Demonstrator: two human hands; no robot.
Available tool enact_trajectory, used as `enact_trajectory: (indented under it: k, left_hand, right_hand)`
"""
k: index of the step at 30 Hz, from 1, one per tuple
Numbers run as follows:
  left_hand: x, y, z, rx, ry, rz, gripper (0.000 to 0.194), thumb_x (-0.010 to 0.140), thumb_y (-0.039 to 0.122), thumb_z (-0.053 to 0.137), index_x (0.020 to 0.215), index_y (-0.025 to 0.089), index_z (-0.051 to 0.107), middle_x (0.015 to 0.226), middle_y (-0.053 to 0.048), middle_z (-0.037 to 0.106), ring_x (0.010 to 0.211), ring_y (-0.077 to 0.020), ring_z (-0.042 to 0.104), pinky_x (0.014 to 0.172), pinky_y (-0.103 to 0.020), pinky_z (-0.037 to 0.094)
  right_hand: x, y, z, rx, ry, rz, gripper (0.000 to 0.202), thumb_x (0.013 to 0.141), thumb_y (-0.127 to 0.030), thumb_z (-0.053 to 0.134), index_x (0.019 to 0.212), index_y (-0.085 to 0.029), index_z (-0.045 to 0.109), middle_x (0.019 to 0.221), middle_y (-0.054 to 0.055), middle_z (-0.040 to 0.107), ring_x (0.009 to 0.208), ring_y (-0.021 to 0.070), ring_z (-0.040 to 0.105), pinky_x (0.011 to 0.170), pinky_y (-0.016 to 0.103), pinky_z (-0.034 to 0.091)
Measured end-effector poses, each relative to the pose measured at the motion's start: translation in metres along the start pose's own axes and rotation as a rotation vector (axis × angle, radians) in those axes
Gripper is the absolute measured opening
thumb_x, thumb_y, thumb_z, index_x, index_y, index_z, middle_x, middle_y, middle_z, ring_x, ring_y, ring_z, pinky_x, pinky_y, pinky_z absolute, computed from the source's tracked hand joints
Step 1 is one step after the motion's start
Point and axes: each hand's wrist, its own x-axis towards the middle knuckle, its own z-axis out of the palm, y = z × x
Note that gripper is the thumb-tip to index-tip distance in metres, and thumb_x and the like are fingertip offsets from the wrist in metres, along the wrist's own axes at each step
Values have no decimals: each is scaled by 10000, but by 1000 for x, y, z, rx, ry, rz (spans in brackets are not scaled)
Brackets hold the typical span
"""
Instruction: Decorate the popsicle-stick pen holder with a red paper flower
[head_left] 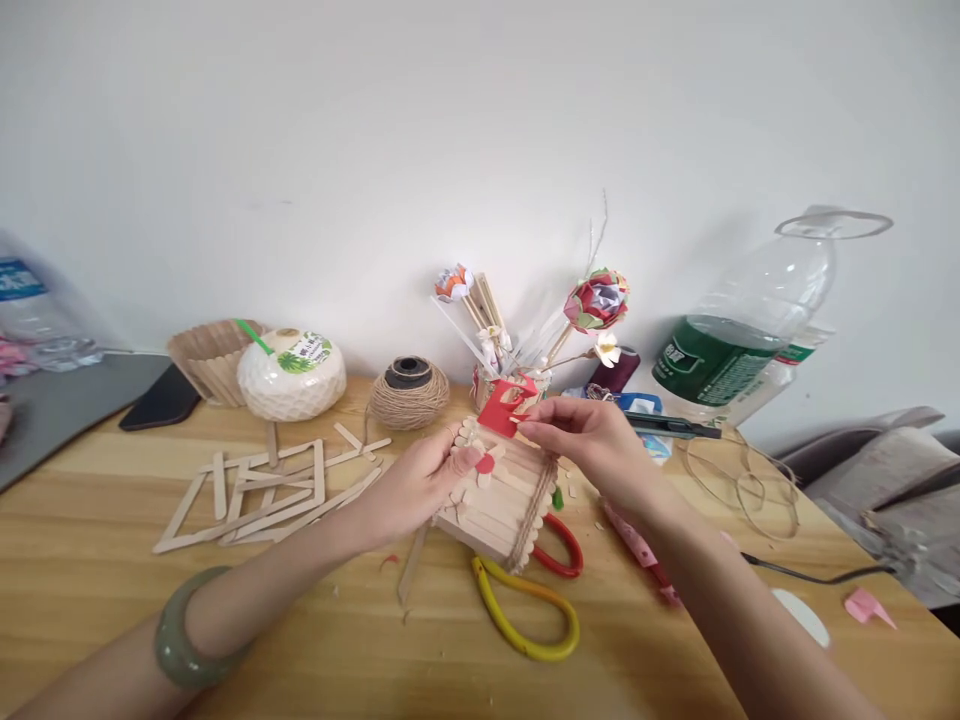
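A panel of wooden craft sticks (pixel 499 500), edged with twine on its right side, is held tilted above the table by my left hand (pixel 424 480), whose thumb presses near a small red piece (pixel 485 463). At the panel's upper edge stands a red paper piece (pixel 496 412) with cut-out shapes. My right hand (pixel 581 432) pinches a small pale stick (pixel 523 420) at the right side of the red paper. Under the panel lie scissors with a yellow handle (pixel 529 645) and a red handle (pixel 570 550).
Loose craft sticks (pixel 255 500) lie at left. Behind them are a white coconut (pixel 292 380) and a twine ball (pixel 409 393). Paper flowers (pixel 598 300) stand at the back; a large bottle (pixel 720 350) and a utility knife (pixel 671 425) are at right.
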Motion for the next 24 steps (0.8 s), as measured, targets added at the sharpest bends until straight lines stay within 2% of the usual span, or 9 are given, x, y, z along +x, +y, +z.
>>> enact_trajectory:
  k: [3,6,8,10,12,15,18,21,24]
  left_hand:
    - [1,-1,0,-7,86,-5,354,902,515,423,858,211,600,804,-25,628,787,-195,580,854,-314,423]
    - [1,1,1,-46,195,-8,356,918,516,376,1005,226,564,782,-14,615,760,-189,587,802,-307,448]
    - [1,4,1,-70,254,13,362,925,501,372,1127,239,519,885,-30,621,855,-195,591,828,-311,447]
    - [1,8,0,-95,248,62,346,922,474,408,1124,237,559,986,-51,610,978,-206,569,905,-320,422]
    - [2,10,1,-117,207,106,304,894,444,493,1045,221,632,1018,-59,593,1014,-216,558,926,-324,425]
    - [2,12,1,-159,189,106,255,831,398,604,982,203,670,1051,-56,533,918,-203,584,773,-303,519]
    - [0,16,2,-240,166,92,198,830,349,603,896,191,702,1098,-54,467,878,-187,584,619,-265,561]
    - [-2,22,2,-301,128,94,182,846,302,577,864,189,719,1051,-47,501,848,-172,580,587,-242,565]
    - [-3,25,3,-314,144,10,180,844,290,578,878,182,718,842,-28,584,760,-155,584,594,-228,539]
  right_hand:
    - [8,6,12,17,-28,-3,219,662,-374,700,660,-165,636,623,-21,581,566,108,469,527,237,342]
    - [3,8,17,16,-44,1,231,682,-390,687,676,-164,638,635,-18,584,565,105,466,522,232,342]
    - [-2,7,16,8,-51,9,231,691,-392,687,691,-164,650,646,-12,597,572,109,477,526,233,352]
    - [-5,6,15,1,-59,17,235,701,-399,684,712,-165,665,667,-1,620,585,118,499,534,236,368]
    - [-6,5,13,-8,-67,22,238,708,-404,682,726,-166,675,684,8,639,597,127,520,542,241,381]
    - [-6,4,14,-25,-79,15,250,714,-412,676,734,-163,680,683,18,652,603,137,538,544,245,392]
    - [-7,4,17,-43,-79,-13,259,728,-421,659,750,-163,674,713,26,665,622,145,554,551,246,406]
    - [-8,5,20,-76,-61,-52,250,749,-412,637,771,-165,671,738,32,672,646,155,567,570,254,423]
    - [-9,7,24,-138,12,-106,217,770,-385,618,744,-173,650,710,22,653,601,141,539,534,248,401]
